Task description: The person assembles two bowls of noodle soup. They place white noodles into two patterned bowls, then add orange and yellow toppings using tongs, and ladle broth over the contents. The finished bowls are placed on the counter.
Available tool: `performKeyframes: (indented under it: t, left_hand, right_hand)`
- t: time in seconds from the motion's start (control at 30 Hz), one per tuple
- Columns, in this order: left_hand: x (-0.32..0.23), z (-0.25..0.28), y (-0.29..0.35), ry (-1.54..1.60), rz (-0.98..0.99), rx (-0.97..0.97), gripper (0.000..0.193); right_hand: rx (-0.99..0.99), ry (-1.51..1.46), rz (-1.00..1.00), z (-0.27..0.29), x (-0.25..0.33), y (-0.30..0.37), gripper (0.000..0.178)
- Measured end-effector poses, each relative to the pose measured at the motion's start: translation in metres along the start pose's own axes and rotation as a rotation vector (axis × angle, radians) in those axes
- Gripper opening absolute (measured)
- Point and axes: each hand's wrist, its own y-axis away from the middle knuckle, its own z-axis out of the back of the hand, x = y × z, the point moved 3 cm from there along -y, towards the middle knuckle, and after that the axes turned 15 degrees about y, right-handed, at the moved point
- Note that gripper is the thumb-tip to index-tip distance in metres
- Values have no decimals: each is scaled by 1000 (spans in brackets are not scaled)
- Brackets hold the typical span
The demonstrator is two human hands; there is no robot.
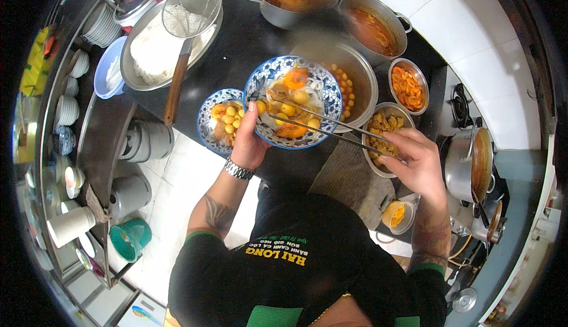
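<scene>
My left hand (248, 143) grips a blue-and-white patterned bowl (255, 84) by its near left rim, thumb over the edge. White noodles (275, 87), small round eggs (301, 97) and orange pieces (296, 79) fill it. Long dark chopsticks (349, 127) are held in my right hand (414, 161), their tips among the food in the bowl. A second patterned bowl (204, 114) of similar food sits on the counter to the left, partly hidden by the held one. Behind the held bowl stands a large pot (368, 78) with small round eggs in broth.
Two pots of reddish broth (278, 16) (402, 49) stand at the back. To the right are bowls of orange pieces (408, 84) and brown pieces (384, 123), and a broth pot (458, 167). A wooden-handled strainer (177, 84) lies over a noodle basin (136, 81) on the left.
</scene>
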Motion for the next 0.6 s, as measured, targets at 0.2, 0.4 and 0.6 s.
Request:
performKeyframes:
  t: [0.2,0.4,0.6]
  left_hand:
    - [-1,2,-2,22,13,44,66]
    - [3,6,0,72,-36,59,66]
    - [-9,31,4,65,-120,-125,60]
  right_hand:
    - [-32,17,57,-2,7,4,38]
    - [-112,-85,50,6,-21,10,39]
    - [-276,25,-382,-5,-84,18,35]
